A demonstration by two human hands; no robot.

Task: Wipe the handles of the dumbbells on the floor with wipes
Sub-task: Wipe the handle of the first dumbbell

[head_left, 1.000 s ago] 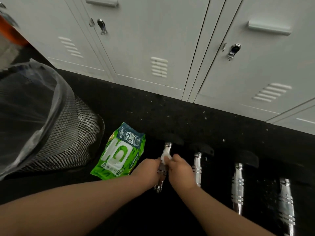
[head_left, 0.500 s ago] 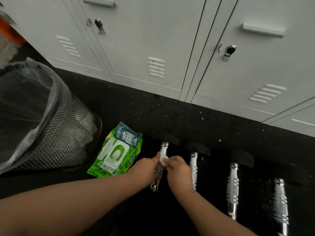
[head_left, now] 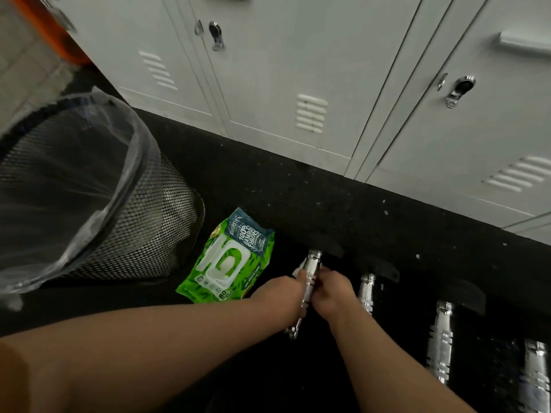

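Several dumbbells with chrome handles lie side by side on the black floor. My hands are at the leftmost dumbbell handle (head_left: pixel 310 265), one on each side. My left hand (head_left: pixel 278 293) holds a small white wipe (head_left: pixel 298 271) against the handle's left side; only a corner of the wipe shows past my fingers. My right hand (head_left: pixel 334 295) curls its fingers against the handle's right side. The upper end of the handle is bare and shiny. To the right lie the second handle (head_left: pixel 366 293), the third handle (head_left: pixel 440 344) and the fourth handle (head_left: pixel 536 380), untouched.
A green pack of wipes (head_left: pixel 229 260) lies flat on the floor just left of my hands. A black mesh waste bin (head_left: pixel 143 222) with a clear liner stands further left. White lockers (head_left: pixel 298 70) run along the back.
The wipe has gone from the top of the handle, between my fingertips, round to its left side. Both hands stay on the same handle. The view has shifted a little.
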